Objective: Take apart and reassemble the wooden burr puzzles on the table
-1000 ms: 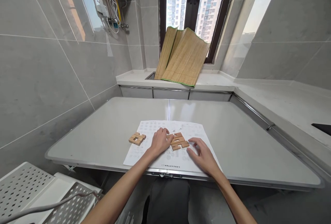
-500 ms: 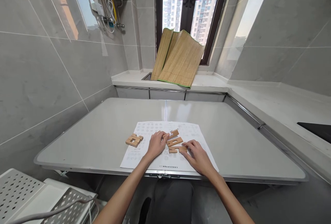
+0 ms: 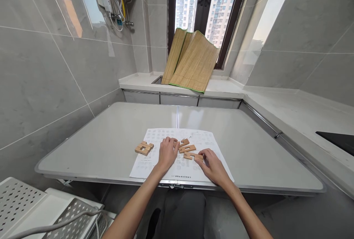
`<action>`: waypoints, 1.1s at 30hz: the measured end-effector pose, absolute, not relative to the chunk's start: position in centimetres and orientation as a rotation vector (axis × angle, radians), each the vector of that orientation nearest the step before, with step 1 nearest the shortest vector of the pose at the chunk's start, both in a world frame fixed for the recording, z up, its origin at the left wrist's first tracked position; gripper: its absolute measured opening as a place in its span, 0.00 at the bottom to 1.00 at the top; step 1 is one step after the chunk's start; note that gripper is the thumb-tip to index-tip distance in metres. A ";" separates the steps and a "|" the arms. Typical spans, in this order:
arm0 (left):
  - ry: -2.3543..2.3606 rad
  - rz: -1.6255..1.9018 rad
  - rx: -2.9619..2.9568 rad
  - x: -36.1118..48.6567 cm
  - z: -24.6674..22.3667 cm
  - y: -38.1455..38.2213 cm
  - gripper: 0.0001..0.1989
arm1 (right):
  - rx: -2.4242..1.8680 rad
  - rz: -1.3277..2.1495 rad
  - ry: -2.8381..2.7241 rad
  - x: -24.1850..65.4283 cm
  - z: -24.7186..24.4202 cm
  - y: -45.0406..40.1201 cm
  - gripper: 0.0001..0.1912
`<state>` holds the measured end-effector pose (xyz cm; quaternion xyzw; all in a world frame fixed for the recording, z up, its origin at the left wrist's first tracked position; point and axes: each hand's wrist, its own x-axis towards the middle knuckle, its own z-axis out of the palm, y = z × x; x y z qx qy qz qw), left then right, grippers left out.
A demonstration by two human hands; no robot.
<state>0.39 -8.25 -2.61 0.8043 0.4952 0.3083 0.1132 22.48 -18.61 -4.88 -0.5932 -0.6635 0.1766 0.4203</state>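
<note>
Printed paper (image 3: pixel 155 163) lies under both hands. My left hand (image 3: pixel 167 154) has its fingers bent around the left end of a notched wooden puzzle piece (image 3: pixel 184 142), hiding that end. Just nearer me is a wooden piece with a slot (image 3: pixel 190 148), which neither hand holds. Between thumb and fingers, my right hand (image 3: pixel 211 163) pinches the right end of another notched wooden piece (image 3: pixel 188 155), the closest of the three. Off to the left, several wooden pieces form a flat cluster (image 3: pixel 141 151) around a square gap, partly over the paper's edge.
The paper rests on a white folding table (image 3: pixel 91 150) with a centre seam. Behind it, a bamboo mat (image 3: pixel 193 64) leans on the window above a white counter (image 3: pixel 221 88). A white perforated rack (image 3: pixel 19 202) stands at lower left, a cable across it.
My right hand has shifted right, and the nearest notched piece has moved right with it and turned slightly. The piece at my left hand has moved slightly left.
</note>
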 end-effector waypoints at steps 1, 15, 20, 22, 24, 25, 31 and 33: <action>1.452 0.920 2.369 0.4 -2.6 -8.3 0.12 | -1.471 0.501 -1.612 22.5 -4.9 -18.6 0.14; 1.114 0.816 2.639 1.5 -1.3 -9.2 0.10 | -1.310 0.740 -1.090 24.3 -5.7 -17.5 0.28; 1.045 0.721 2.617 2.1 -0.3 -9.6 0.08 | -1.273 0.768 -1.048 24.2 -5.7 -17.5 0.28; 1.029 0.734 2.552 2.4 -0.1 -10.1 0.06 | -1.260 0.778 -1.040 24.1 -5.6 -17.5 0.29; 1.053 0.781 2.445 2.6 0.0 -10.5 0.05 | -1.240 0.804 -1.043 24.0 -5.4 -17.5 0.28; 1.069 0.800 2.385 2.8 0.0 -10.6 0.06 | -1.228 0.824 -1.049 23.9 -5.3 -17.6 0.28; 0.960 0.805 2.082 3.7 -0.3 -10.7 0.19 | -1.186 0.943 -1.122 23.5 -4.3 -18.0 0.29; 0.883 0.815 1.990 4.1 -0.6 -10.4 0.22 | -1.188 0.965 -1.151 23.6 -4.2 -18.1 0.30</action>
